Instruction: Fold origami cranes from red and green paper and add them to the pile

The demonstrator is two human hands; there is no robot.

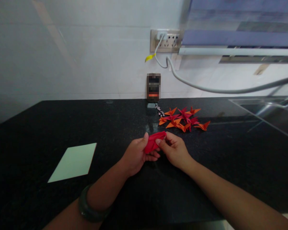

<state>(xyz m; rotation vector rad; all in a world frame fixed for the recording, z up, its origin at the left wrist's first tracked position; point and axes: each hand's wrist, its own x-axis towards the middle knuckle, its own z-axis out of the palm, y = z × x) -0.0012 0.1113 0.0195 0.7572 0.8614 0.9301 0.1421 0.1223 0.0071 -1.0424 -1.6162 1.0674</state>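
Observation:
Between my two hands, above the dark countertop, is a piece of folded red paper (153, 142). My left hand (137, 155) grips its left end, thumb on top and fingers curled beneath. At the paper's right end, my right hand (175, 148) pinches it between thumb and fingers. Just beyond my hands lies a cluster of folded paper cranes (179, 119), several orange and several red. To the left of my left hand, a pale green sheet of paper (74, 163) lies flat. A bangle circles my left forearm.
A blurred upright device (153, 87) leans by the wall with a beaded strap (160, 111) in front. A power socket (165, 41) holds a plug, whose grey cable (206, 89) runs right. The black countertop (38, 127) meets a sink edge (266, 118) at right.

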